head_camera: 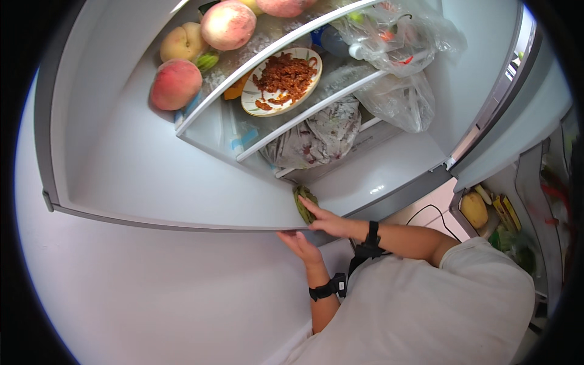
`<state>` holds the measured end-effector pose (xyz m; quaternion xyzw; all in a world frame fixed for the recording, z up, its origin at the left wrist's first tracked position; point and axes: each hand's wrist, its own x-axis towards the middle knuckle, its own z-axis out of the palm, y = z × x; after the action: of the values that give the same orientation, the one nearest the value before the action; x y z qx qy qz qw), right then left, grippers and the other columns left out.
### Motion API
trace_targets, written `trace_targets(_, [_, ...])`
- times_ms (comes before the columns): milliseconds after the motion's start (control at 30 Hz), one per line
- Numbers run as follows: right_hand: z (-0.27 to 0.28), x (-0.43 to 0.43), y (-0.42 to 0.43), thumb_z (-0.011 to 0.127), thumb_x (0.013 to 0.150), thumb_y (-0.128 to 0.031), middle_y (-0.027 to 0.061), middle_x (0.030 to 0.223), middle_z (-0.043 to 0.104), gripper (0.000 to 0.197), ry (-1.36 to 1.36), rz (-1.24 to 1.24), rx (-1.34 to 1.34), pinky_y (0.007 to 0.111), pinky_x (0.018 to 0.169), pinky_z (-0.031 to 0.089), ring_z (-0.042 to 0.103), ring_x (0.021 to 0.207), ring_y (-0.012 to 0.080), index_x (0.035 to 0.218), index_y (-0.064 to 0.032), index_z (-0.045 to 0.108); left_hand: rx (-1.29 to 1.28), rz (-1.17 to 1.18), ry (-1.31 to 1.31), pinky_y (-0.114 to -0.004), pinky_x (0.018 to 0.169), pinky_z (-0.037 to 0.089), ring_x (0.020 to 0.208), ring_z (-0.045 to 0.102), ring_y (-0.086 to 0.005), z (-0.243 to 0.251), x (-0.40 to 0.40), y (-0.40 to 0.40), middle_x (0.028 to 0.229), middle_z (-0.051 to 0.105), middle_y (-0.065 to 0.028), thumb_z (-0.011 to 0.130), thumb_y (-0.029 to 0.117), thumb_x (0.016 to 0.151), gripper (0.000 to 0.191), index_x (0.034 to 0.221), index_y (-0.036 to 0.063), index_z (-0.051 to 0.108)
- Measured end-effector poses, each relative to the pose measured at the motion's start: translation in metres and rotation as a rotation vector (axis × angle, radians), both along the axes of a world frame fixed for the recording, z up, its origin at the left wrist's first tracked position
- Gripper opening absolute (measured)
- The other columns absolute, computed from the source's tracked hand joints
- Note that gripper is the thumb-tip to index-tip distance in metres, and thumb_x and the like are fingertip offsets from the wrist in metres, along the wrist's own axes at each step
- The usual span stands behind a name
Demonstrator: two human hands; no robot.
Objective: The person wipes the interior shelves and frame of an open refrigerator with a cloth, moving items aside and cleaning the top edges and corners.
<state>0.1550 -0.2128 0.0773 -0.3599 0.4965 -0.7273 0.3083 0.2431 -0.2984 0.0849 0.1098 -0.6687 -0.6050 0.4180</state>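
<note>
My right hand (327, 220) presses a crumpled green cloth (303, 206) against the white inner wall (219, 191) of a refrigerator, near its grey front edge (182, 226). Its index finger stretches along the cloth, and part of the cloth is hidden beneath the hand. Just below, my left hand (303, 248) rests at the outside of that edge with its palm turned up, holding nothing. Its fingertips meet the edge and are partly out of sight. Black straps circle both wrists.
Shelves hold several peaches (176, 85), a plate (248, 101) of reddish-brown food (285, 77), a clear bag of peppers (397, 41) and a frosted, wrapped bundle (319, 137). At right, the opened door's bins (461, 219) carry a potato (474, 210) and packets. A black cable (433, 207) crosses the gap.
</note>
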Motion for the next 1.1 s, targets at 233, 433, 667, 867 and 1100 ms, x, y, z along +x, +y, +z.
trace_targets(233, [0.162,-0.015,-0.02,0.055,0.107,-0.032,0.03,0.174,-0.011,0.089,0.641,-0.113,-0.299,0.054,0.129,0.003,-0.01,0.162,0.0446,0.17,-0.0035,-0.001,0.105,0.074,-0.006,-0.05,0.122,0.029,0.142,0.044,-0.0368,0.011,0.004,0.015,0.157,0.04,-0.0254,0.056,0.022,0.101,0.068,0.157,-0.0053,0.029])
trace_targets(433, [0.309,-0.013,-0.051,0.054,0.108,-0.041,0.0304,0.173,0.002,0.084,0.812,-0.349,-0.509,0.055,0.129,0.006,0.0,0.163,0.0441,0.165,0.0059,0.014,-0.127,-0.041,-0.158,-0.051,0.123,0.027,0.145,0.04,-0.0393,-0.016,0.01,0.007,0.16,0.036,-0.027,0.057,0.02,0.1,0.072,0.159,-0.0048,0.026])
trace_targets(667, [0.183,0.002,-0.048,0.059,0.103,-0.047,0.0356,0.17,0.003,0.096,0.671,-0.369,-0.275,0.059,0.128,0.008,0.005,0.159,0.0539,0.166,0.0036,0.009,-0.384,0.129,-0.182,-0.052,0.124,0.025,0.148,0.035,-0.0422,-0.031,0.022,0.025,0.163,0.031,-0.0289,0.059,0.018,0.099,0.076,0.161,-0.0042,0.022])
trace_targets(867, [0.092,0.019,-0.024,0.063,0.102,-0.047,0.0369,0.171,-0.002,0.103,0.496,-0.225,0.025,0.059,0.128,0.009,0.001,0.159,0.054,0.167,0.0019,0.0,-0.407,0.13,-0.169,-0.053,0.125,0.023,0.151,0.031,-0.0447,-0.043,0.017,0.028,0.165,0.027,-0.0305,0.06,0.016,0.098,0.079,0.163,-0.0037,0.02])
trace_targets(1100, [0.244,-0.036,-0.02,0.067,0.099,-0.052,0.0398,0.168,0.009,0.102,1.115,-0.261,-0.397,0.055,0.129,0.016,0.012,0.159,0.0523,0.162,0.011,0.017,-0.603,0.229,-0.189,-0.054,0.126,0.02,0.155,0.027,-0.0475,-0.056,0.014,0.02,0.168,0.022,-0.0325,0.062,0.014,0.097,0.084,0.166,-0.0031,0.016])
